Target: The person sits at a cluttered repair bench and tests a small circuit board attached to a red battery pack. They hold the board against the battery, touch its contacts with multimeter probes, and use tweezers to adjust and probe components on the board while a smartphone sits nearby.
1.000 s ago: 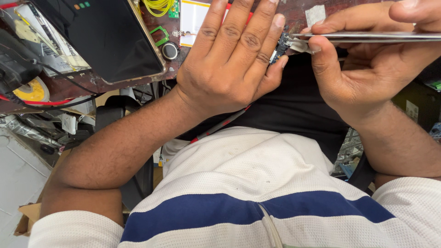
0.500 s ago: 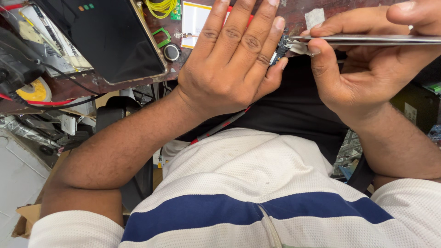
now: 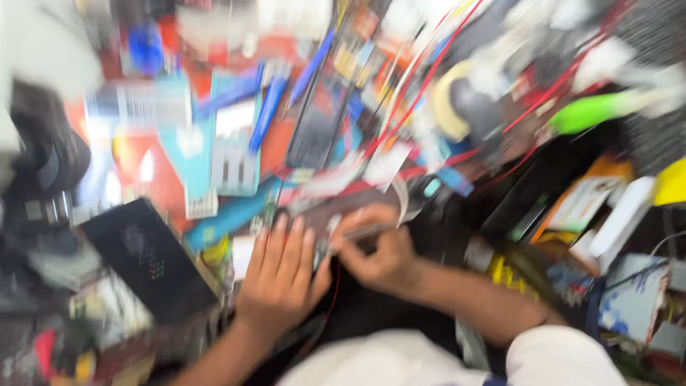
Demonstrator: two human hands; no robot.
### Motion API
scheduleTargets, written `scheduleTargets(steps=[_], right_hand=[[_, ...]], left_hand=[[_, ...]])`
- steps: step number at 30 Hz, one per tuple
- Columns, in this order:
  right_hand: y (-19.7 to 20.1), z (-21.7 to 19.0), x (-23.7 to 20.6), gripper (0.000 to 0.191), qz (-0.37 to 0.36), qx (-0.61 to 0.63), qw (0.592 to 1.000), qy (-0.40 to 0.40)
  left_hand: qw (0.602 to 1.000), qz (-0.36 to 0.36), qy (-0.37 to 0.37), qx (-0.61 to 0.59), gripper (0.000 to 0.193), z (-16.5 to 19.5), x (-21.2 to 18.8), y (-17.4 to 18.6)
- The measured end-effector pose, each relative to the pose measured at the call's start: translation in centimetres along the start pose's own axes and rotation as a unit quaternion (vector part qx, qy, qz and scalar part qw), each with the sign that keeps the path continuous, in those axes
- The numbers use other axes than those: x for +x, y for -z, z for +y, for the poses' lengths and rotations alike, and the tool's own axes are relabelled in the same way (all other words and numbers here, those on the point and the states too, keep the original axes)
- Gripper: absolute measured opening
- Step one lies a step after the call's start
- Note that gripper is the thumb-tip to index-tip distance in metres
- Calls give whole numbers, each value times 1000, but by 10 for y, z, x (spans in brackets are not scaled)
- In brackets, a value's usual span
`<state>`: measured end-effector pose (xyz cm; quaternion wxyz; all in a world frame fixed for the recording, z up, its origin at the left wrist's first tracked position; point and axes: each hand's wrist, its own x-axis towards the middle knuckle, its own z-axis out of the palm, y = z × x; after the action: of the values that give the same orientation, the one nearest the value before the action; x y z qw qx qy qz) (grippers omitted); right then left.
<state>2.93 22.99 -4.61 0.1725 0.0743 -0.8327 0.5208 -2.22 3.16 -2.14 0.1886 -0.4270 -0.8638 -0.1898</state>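
Thin metal tool: pinched in right hand, lying left-right; left hand flat alongside; black slab left, blurred clutter beyond.

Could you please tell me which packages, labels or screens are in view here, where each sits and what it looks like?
Black slab: left of the left hand, flat dark rectangle like a screen, small coloured dots.
Teal card pack: upper left, rectangular, teal and white.
White tag: above the right hand, small and pale.
Orange packet: right side, orange and white.
White box: beside it, long.
All blurred.
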Motion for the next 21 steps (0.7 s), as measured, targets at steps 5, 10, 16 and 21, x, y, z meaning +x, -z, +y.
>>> scheduleTargets(steps=[5,10,16,21], right_hand=[[-3,0,-12,55,-2,102,995,-20],[-3,2,-18,56,1,102,995,-15],[2,-1,-18,55,-7,103,995,-14],[3,-4,-16,56,-6,88,996,-7]], left_hand=[[1000,10,-6,-2,43,5,-8,4],[1000,25,-6,6,44,9,-18,-3],[1000,26,-2,11,43,14,-15,1],[1000,21,-9,16,42,15,-13,3]])
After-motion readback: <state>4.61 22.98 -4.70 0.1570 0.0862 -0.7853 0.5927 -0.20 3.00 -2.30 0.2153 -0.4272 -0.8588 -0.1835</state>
